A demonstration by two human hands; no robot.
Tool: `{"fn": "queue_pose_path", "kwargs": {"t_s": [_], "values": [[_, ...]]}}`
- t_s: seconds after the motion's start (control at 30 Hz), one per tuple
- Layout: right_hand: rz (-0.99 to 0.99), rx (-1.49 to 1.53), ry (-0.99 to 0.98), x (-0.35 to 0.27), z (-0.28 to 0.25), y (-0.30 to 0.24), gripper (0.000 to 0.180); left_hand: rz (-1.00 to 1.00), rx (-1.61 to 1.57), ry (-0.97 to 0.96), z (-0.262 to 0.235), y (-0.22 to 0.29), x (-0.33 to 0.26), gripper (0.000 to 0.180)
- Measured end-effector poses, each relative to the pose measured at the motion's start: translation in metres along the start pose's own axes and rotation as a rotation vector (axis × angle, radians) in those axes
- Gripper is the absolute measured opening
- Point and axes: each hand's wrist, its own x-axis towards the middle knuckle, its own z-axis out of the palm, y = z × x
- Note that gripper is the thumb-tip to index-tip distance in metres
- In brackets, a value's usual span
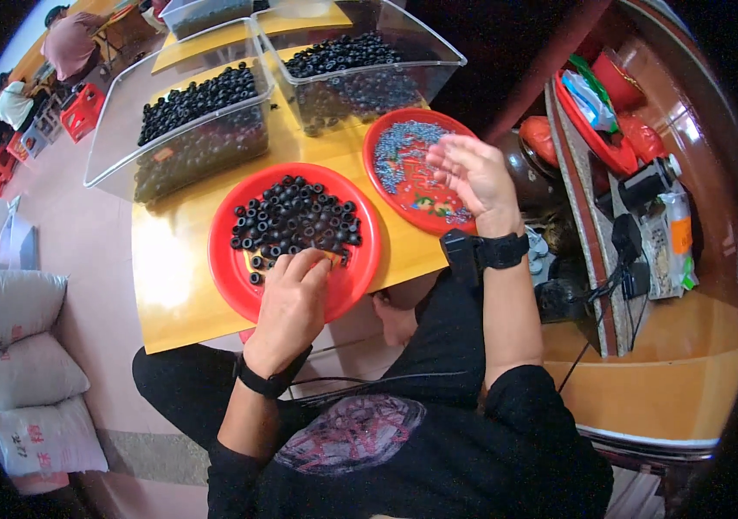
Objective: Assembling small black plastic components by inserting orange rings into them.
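A red round plate (224, 275) on the yellow table carries many small black ring-shaped pieces (300, 212). My left hand (287, 298) reaches over its near rim, fingertips pinched together down at the nearest pieces; what they grip is hidden. To the right lies a second red plate (429, 218), with small bluish-grey metal-looking bits (399, 156) spread over it. Above that plate's right side my right hand (477, 177) is raised, its fingers curled in toward the thumb. Anything between those fingers is too small to make out.
Two clear plastic bins of black pieces, left (200, 130) and right (369, 73), stand at the table's far side. White sacks (19, 316) are stacked at left. A shelf (590, 216) with cables and bags is at right. Other people (70, 43) sit far left.
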Motion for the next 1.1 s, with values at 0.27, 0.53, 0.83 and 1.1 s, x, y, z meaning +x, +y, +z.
{"fn": "queue_pose_path", "kwargs": {"t_s": [0.27,0.53,0.83,1.1], "values": [[-0.17,-1.142,-0.155,0.004,0.001,0.034,0.014,-0.034,0.067,-0.064,0.004,0.002,0.005,0.019],[-0.223,-1.281,-0.228,-0.001,0.023,0.043,0.016,-0.081,0.002,0.034,0.009,-0.006,0.003,0.024],[-0.26,-1.524,-0.199,-0.004,0.028,0.04,0.014,-0.233,-0.025,0.035,0.005,-0.008,-0.001,0.022],[-0.2,-1.663,-0.187,0.002,0.029,0.045,0.014,-0.244,-0.136,0.192,0.002,-0.008,-0.005,0.022]]}}
